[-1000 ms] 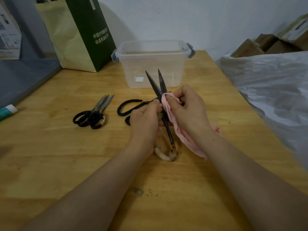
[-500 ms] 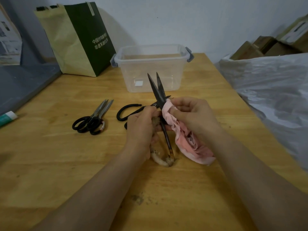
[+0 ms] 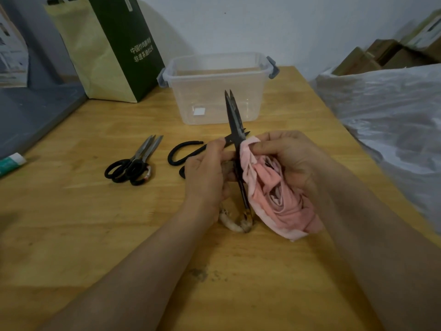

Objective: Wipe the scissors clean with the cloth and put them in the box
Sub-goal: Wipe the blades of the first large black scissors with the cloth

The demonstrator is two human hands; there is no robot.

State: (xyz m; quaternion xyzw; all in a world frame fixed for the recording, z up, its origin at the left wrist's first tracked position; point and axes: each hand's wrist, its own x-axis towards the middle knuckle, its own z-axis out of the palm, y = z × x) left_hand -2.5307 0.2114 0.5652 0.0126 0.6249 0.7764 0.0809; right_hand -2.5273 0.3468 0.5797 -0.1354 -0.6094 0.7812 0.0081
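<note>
scissors [image 3: 235,120] are held upright by left hand [image 3: 205,173], fingers curled round the handle, handle end on the surface [image 3: 95,223]. bunched cloth [image 3: 274,194] is pinched by right hand [image 3: 293,158] against the pivot. box [image 3: 202,96] is set behind.

A wooden table [image 3: 71,235] fills the view, with a dark stain [image 3: 199,273] at six o'clock. A green and yellow paper bag [image 3: 112,51] stands at eleven o'clock. A tube [image 3: 12,162] lies at nine o'clock, below a grey surface [image 3: 31,115]. Clear plastic sheeting [image 3: 386,111] bulges at three o'clock, with cardboard boxes [image 3: 381,56] behind it at two.
</note>
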